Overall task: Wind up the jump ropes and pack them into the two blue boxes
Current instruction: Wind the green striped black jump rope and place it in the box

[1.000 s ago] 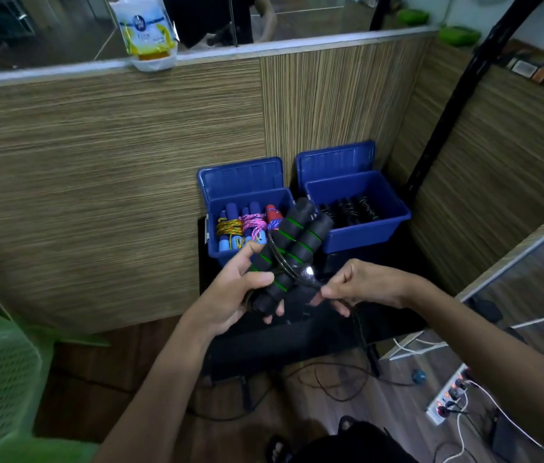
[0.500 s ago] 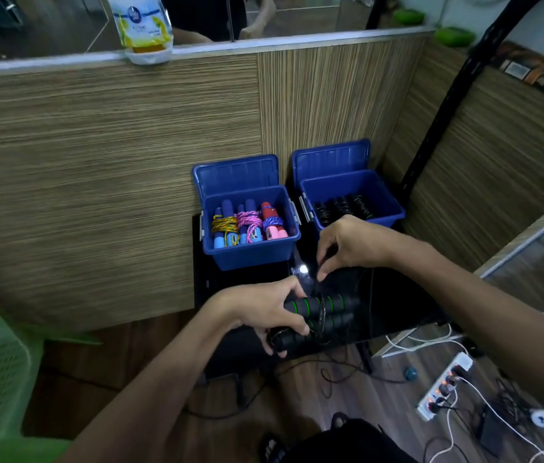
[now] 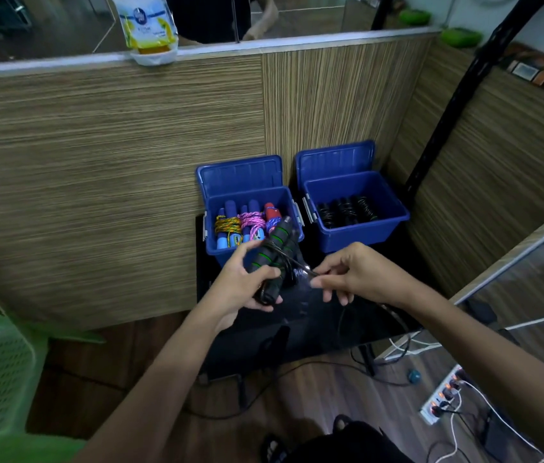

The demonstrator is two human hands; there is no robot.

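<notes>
Handles (image 3: 272, 252) raised again, left hand (image 3: 242, 284) gripping; right hand (image 3: 350, 274) pinching cord (image 3: 292, 260); both boxes (image 3: 364, 233) hold wound ropes.

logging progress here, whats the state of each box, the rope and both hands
left blue box: lid open, colourful wound ropes inside
right blue box: lid open, black ropes inside
black jump rope handles: held together, cord partly wound
left hand: grips the handles
right hand: pinches the cord
</notes>
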